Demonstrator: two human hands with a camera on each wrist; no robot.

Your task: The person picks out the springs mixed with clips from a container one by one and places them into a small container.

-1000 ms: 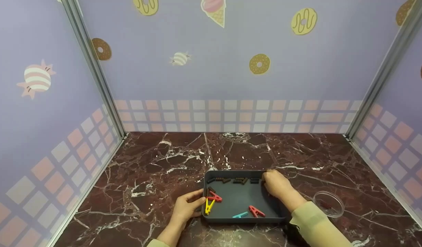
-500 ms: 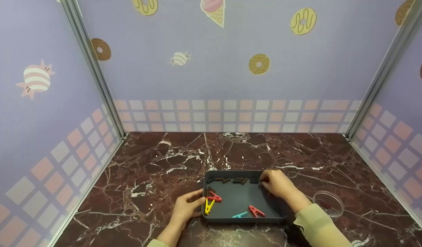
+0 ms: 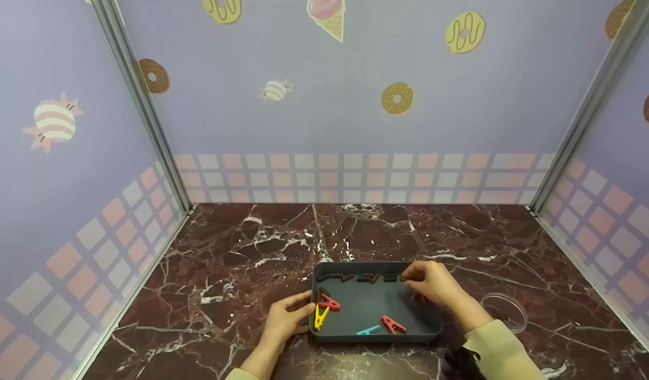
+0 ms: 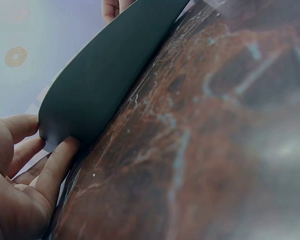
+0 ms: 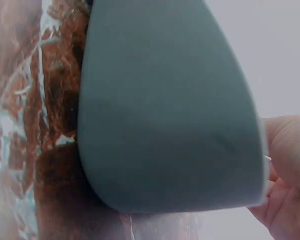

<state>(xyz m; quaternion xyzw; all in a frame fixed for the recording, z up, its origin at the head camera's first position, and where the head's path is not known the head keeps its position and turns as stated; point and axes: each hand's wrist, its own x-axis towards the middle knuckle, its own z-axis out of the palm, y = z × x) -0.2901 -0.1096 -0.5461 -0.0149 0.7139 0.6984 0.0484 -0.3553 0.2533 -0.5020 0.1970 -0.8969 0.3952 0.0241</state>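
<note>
A dark grey tray [image 3: 374, 338] stands on the marble table. My left hand [image 3: 284, 319] rests against its left end, fingertips at the rim and outer wall; the left wrist view shows fingers [image 4: 60, 159] on the wall. At the far right corner my right hand [image 3: 432, 282] pinches a small brown ridged piece [image 3: 403, 278] between thumb and fingertips. Similar dark pieces [image 3: 367, 278] line the far wall. A red clip [image 3: 419, 297] lies partly hidden under that hand. Other clips are a yellow one [image 3: 321, 317], a blue one [image 3: 368, 330] and red ones [image 3: 393, 324].
A clear round dish [image 3: 506, 313] with something dark red in it stands right of the tray, partly behind the right forearm. Patterned wall panels [image 3: 324, 126] enclose the table at the back and sides. In the right wrist view, the tray's outer wall [image 5: 170, 110] fills the middle.
My right hand has drawn slightly right, uncovering the brown piece at its fingertips and a red clip below it. My left hand stays on the tray's left end.
</note>
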